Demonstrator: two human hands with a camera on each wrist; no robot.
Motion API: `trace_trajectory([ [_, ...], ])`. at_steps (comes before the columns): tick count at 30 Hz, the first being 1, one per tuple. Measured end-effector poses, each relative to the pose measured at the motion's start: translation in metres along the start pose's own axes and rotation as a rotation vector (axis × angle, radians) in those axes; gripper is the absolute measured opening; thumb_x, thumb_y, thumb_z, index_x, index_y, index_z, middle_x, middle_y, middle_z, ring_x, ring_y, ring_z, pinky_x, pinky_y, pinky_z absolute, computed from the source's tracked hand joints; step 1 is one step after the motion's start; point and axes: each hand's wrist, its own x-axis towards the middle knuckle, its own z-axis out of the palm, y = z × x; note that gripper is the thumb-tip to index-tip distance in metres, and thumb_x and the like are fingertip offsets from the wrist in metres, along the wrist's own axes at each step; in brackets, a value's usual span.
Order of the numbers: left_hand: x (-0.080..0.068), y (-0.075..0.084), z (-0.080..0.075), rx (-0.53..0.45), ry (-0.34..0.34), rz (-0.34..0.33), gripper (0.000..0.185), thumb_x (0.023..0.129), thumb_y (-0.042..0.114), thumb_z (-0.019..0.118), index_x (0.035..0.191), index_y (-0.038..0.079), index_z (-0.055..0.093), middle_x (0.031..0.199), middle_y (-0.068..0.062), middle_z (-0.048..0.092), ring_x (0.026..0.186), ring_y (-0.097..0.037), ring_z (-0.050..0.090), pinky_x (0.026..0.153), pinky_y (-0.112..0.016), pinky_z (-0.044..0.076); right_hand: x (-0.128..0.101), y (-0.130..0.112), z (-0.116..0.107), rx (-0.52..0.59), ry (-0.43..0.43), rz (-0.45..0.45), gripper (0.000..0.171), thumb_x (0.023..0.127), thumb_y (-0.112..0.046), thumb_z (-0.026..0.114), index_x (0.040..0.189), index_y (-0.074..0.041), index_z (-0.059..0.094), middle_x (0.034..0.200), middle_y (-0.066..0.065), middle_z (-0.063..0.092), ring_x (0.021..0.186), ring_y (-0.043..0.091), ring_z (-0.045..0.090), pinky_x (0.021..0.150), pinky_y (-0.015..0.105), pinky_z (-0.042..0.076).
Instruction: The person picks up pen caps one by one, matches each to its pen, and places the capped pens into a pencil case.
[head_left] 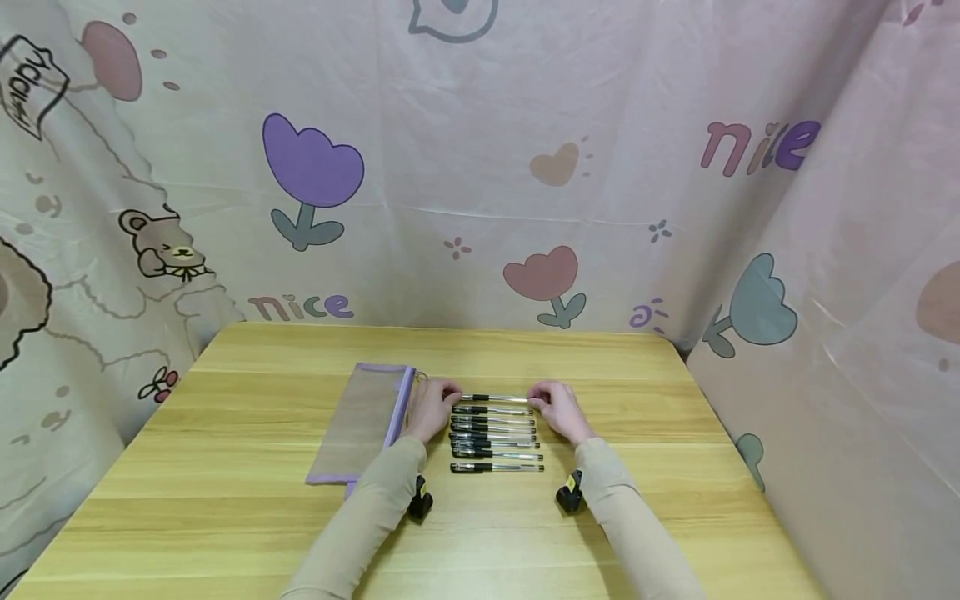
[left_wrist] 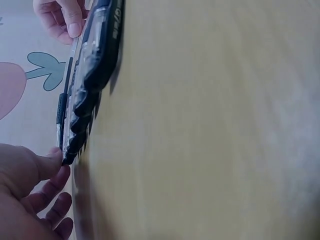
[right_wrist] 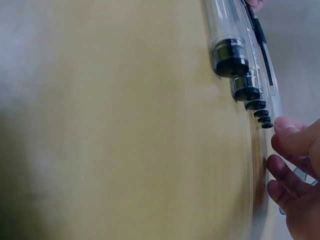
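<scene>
Several black-and-clear pens (head_left: 495,437) lie side by side in a row on the wooden table (head_left: 225,467). My left hand (head_left: 450,394) and right hand (head_left: 542,397) pinch the two ends of the farthest pen (head_left: 495,398), which sits slightly apart from the row. In the left wrist view my left hand (left_wrist: 57,167) has thumb and fingers at that pen's dark end, with the row of pens (left_wrist: 92,65) beyond it. The right wrist view shows the pens' capped ends (right_wrist: 240,75) in a line, with my right hand (right_wrist: 280,145) curled beside them.
A flat mesh pencil case (head_left: 363,421) with purple trim lies just left of my left hand. Patterned fabric walls (head_left: 480,167) close in the table at the back and both sides. Bare tabletop lies in front of and right of the pens.
</scene>
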Motion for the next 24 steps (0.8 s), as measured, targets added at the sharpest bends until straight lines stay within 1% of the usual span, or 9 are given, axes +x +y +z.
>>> trace_trajectory([
  [5, 0.0, 0.002, 0.001, 0.025, -0.003, -0.033, 0.01, 0.095, 0.014, 0.068, 0.099, 0.012, 0.077, 0.103, -0.007, 0.076, 0.106, -0.029, 0.063, 0.097, -0.048, 0.048, 0.001, 0.0, 0.001, -0.002, -0.016, 0.013, 0.004, 0.09, -0.003, 0.071, 0.093, -0.003, 0.074, 0.087, 0.006, 0.071, 0.076, 0.012, 0.055, 0.071, 0.026, 0.047],
  [11, 0.0, 0.003, 0.002, 0.039, 0.007, -0.06, 0.01, 0.094, 0.014, 0.069, 0.099, 0.013, 0.077, 0.103, -0.006, 0.076, 0.106, -0.03, 0.063, 0.096, -0.048, 0.048, 0.003, 0.001, 0.003, -0.011, -0.022, 0.018, 0.006, 0.091, -0.002, 0.07, 0.092, -0.005, 0.075, 0.09, 0.007, 0.072, 0.077, 0.012, 0.055, 0.072, 0.027, 0.047],
  [14, -0.001, 0.005, 0.002, 0.061, 0.008, -0.064, 0.01, 0.094, 0.015, 0.069, 0.099, 0.013, 0.077, 0.104, -0.006, 0.076, 0.106, -0.03, 0.063, 0.095, -0.048, 0.047, 0.004, 0.002, 0.004, -0.007, -0.029, 0.031, 0.005, 0.091, -0.003, 0.071, 0.092, -0.005, 0.075, 0.092, 0.008, 0.073, 0.08, 0.014, 0.058, 0.075, 0.03, 0.05],
  [17, -0.002, 0.007, 0.001, 0.083, 0.009, -0.049, 0.012, 0.094, 0.014, 0.068, 0.103, 0.011, 0.077, 0.104, -0.007, 0.076, 0.104, -0.03, 0.064, 0.094, -0.047, 0.048, 0.003, 0.001, 0.005, -0.009, -0.026, 0.028, 0.009, 0.09, -0.003, 0.072, 0.098, -0.004, 0.075, 0.098, 0.011, 0.073, 0.086, 0.018, 0.062, 0.08, 0.036, 0.054],
  [19, -0.005, 0.009, -0.004, 0.076, 0.006, -0.031, 0.017, 0.095, 0.013, 0.067, 0.109, 0.009, 0.075, 0.106, -0.01, 0.074, 0.105, -0.032, 0.063, 0.094, -0.048, 0.048, 0.002, 0.0, 0.004, -0.016, -0.019, 0.012, 0.014, 0.09, -0.003, 0.071, 0.103, -0.003, 0.074, 0.101, 0.012, 0.072, 0.089, 0.02, 0.063, 0.082, 0.038, 0.055],
  [21, -0.008, 0.012, -0.012, 0.046, 0.0, -0.018, 0.022, 0.095, 0.013, 0.067, 0.115, 0.006, 0.072, 0.109, -0.014, 0.072, 0.105, -0.034, 0.063, 0.094, -0.049, 0.049, -0.002, -0.001, 0.002, -0.018, -0.01, 0.0, 0.018, 0.091, -0.003, 0.07, 0.108, -0.002, 0.074, 0.103, 0.012, 0.071, 0.091, 0.02, 0.063, 0.083, 0.038, 0.055],
  [24, -0.014, 0.011, -0.029, -0.005, -0.022, -0.002, 0.028, 0.095, 0.012, 0.067, 0.12, 0.001, 0.069, 0.111, -0.019, 0.069, 0.105, -0.035, 0.061, 0.093, -0.05, 0.05, -0.01, -0.004, -0.002, 0.009, -0.002, -0.008, 0.018, 0.091, -0.004, 0.07, 0.109, -0.002, 0.074, 0.101, 0.011, 0.069, 0.088, 0.018, 0.06, 0.078, 0.032, 0.052],
])
